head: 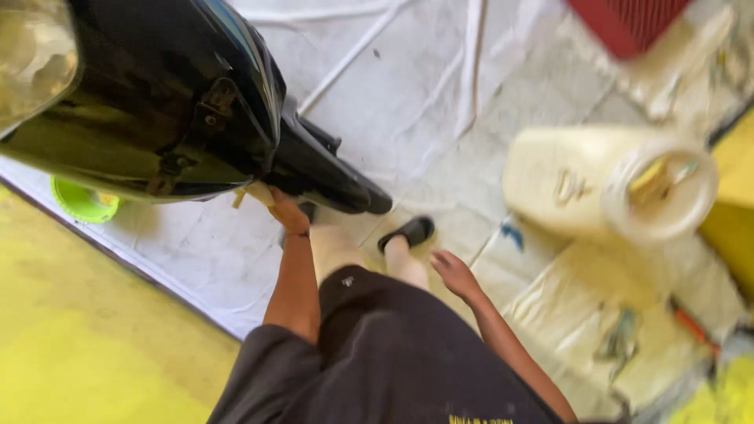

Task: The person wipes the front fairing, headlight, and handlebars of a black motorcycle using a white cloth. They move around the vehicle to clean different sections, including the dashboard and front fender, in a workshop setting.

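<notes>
A glossy black motorcycle body (165, 94) with a headlamp (31, 55) fills the upper left. My left hand (284, 209) reaches up under its lower edge, beside a pale strip or tag there; whether the fingers grip anything is hidden. My right hand (454, 273) hangs free beside my leg, fingers loosely apart, holding nothing. I stand in dark shorts (385, 345) and black shoes (408, 232) on pale tiled floor (408, 102).
A cream plastic jerrycan (605, 184) with a cut-open end lies on its side at right. A green bowl (82, 202) sits under the motorcycle. A red object (628, 23) is at top right. Yellow floor (86, 338) lies lower left. An orange-handled tool (695, 326) lies at lower right.
</notes>
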